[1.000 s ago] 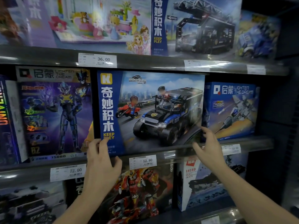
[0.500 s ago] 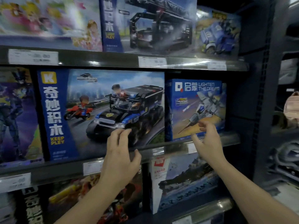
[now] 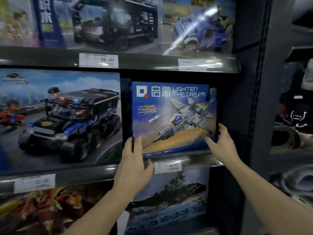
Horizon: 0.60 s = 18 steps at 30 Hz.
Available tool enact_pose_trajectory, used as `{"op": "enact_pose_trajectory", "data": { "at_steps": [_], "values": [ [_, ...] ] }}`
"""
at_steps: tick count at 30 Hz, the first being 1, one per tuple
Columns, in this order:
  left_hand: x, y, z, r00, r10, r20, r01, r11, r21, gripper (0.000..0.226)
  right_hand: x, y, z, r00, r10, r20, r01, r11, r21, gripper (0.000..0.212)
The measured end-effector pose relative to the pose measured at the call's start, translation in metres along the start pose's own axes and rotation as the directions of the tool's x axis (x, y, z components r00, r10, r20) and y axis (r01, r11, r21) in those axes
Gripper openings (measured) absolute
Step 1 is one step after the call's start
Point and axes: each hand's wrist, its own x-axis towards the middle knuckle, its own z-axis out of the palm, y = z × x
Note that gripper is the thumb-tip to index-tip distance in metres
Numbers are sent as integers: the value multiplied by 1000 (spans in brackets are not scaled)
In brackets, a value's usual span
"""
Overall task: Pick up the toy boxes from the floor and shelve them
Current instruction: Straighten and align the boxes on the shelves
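Observation:
A blue toy box with a grey jet fighter (image 3: 172, 116) stands upright on the middle shelf (image 3: 199, 160), at its right end. My left hand (image 3: 133, 160) grips the box's lower left corner, fingers on its front and side edge. My right hand (image 3: 221, 143) holds the lower right corner, thumb on the front and fingers around the right edge. To its left stands a larger box with a black police truck (image 3: 59, 117), untouched by either hand.
The top shelf holds a black truck box (image 3: 101, 22) and a purple vehicle box (image 3: 201, 26). Below are a warship box (image 3: 167, 200) and a red robot box (image 3: 50, 211). A dark upright post (image 3: 259, 99) bounds the shelves on the right; bags hang beyond it.
My view has swung right. Both hands left the police truck box and moved right; they now hold the jet fighter box by its lower corners.

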Motion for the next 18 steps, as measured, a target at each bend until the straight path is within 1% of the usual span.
{"op": "enact_pose_trajectory", "data": {
  "at_steps": [4, 7, 9, 12, 15, 18],
  "values": [
    [7, 1, 18, 998, -54, -24, 55, 997, 59, 83, 25, 13, 1, 998, 47, 50, -48, 999, 6, 86],
    [10, -2, 25, 996, -41, -78, 48, 995, 91, 87, 38, 21, 5, 990, 107, 87, -110, 994, 23, 91],
    [11, -2, 27, 994, -57, -95, 67, 993, 98, 90, 44, 26, 8, 982, 145, 121, -149, 988, 29, 92],
    [13, -3, 29, 990, -87, -113, 99, 988, 115, 90, 48, 33, 10, 980, 150, 129, -154, 988, 23, 85],
    [15, -2, 31, 990, -87, -114, 99, 989, 106, 90, 48, 37, 11, 986, 122, 110, -127, 991, 47, 68],
    [18, -3, 30, 990, -86, -112, 100, 988, 120, 90, 45, 41, 12, 991, 107, 80, -112, 991, 69, 70]
  ]
}}
